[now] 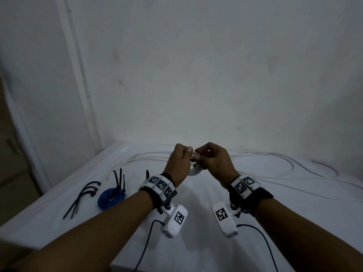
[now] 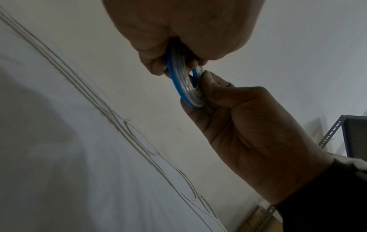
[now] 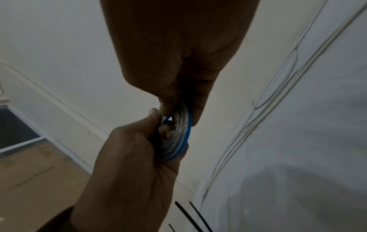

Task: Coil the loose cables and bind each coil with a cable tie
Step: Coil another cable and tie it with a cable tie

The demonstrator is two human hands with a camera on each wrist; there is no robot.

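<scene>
A small coil of clear and blue cable (image 1: 194, 169) hangs between both hands above the white-covered table (image 1: 196, 252). My left hand (image 1: 186, 154) grips the coil's top from the left, fingers curled round it. From the right, my right hand (image 1: 200, 155) pinches the same coil. The left wrist view shows the coil (image 2: 184, 83) held by the left hand (image 2: 176, 55) above and the right hand (image 2: 204, 87) below. In the right wrist view the coil (image 3: 179, 138) sits between the right hand (image 3: 178, 100) and the left hand (image 3: 158, 125).
A blue coil (image 1: 111, 197) with black ties (image 1: 119, 179) sticking up lies at the left, beside loose black cable ties (image 1: 82, 197). A long white cable (image 1: 275, 173) sprawls along the back and right of the table. The wall stands just behind.
</scene>
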